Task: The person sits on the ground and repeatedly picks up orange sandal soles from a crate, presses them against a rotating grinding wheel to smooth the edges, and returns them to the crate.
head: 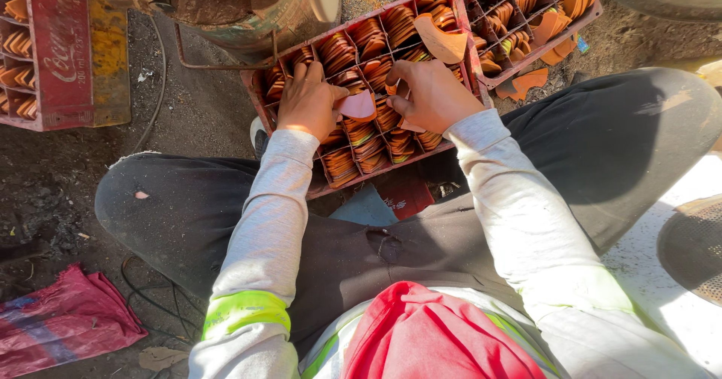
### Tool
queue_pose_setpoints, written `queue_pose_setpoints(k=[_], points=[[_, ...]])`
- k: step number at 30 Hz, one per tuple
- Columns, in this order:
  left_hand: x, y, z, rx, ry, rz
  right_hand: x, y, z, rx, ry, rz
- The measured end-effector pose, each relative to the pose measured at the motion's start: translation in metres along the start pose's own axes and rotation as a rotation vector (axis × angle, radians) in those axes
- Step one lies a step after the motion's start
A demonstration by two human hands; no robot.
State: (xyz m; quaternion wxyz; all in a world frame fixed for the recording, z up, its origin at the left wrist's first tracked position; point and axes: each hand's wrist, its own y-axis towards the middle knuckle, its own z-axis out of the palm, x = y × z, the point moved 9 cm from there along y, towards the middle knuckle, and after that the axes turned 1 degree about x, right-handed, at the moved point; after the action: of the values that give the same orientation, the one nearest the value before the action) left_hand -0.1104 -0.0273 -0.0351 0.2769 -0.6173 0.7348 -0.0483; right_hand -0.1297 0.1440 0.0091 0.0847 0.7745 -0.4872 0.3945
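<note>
Pink curved piece (357, 106) lies flat, long axis left-right, between left hand (310, 102) and right hand (432, 95).

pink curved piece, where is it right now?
In the head view, the pink curved piece sits centre-frame between the left hand and right hand, over the red divided crate of stacked orange pieces.

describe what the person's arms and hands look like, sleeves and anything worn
Both arms are covered by long, light grey sleeves that reach the wrists. The left sleeve carries a bright yellow-green band near the upper arm; the right sleeve looks plain along the forearm. The left hand and right hand are bare, with no gloves, and no rings or watch can be seen.
</note>
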Motion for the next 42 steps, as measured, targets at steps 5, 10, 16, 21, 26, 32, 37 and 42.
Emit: queue_pose_setpoints(k=[5,10,16,21,26,32,37,42], points=[[-0.002,0.001,-0.003,0.001,0.024,0.007,0.002,-0.001,0.001,0.004,0.019,0.000],[-0.004,-0.002,-0.015,0.035,-0.132,0.024,0.024,-0.002,0.004,-0.031,0.053,-0.168],[-0.019,-0.016,-0.044,-0.114,-0.599,0.106,0.005,0.000,-0.011,-0.315,0.510,0.044],[-0.036,-0.024,-0.059,-0.331,-0.669,0.228,-0.005,0.010,-0.001,-0.320,0.956,0.119],[-0.035,-0.031,-0.064,-0.457,-0.577,0.306,0.002,0.015,-0.016,-0.370,0.935,0.098],[-0.019,-0.007,-0.040,-0.139,-1.409,0.182,0.066,0.013,-0.054,-0.546,0.422,-0.433],[-0.016,0.004,-0.054,-0.178,-1.458,0.178,0.069,0.030,-0.056,-0.539,0.426,-0.402],[-0.017,0.005,-0.056,-0.204,-1.479,0.169,0.074,0.031,-0.057,-0.540,0.410,-0.420]])
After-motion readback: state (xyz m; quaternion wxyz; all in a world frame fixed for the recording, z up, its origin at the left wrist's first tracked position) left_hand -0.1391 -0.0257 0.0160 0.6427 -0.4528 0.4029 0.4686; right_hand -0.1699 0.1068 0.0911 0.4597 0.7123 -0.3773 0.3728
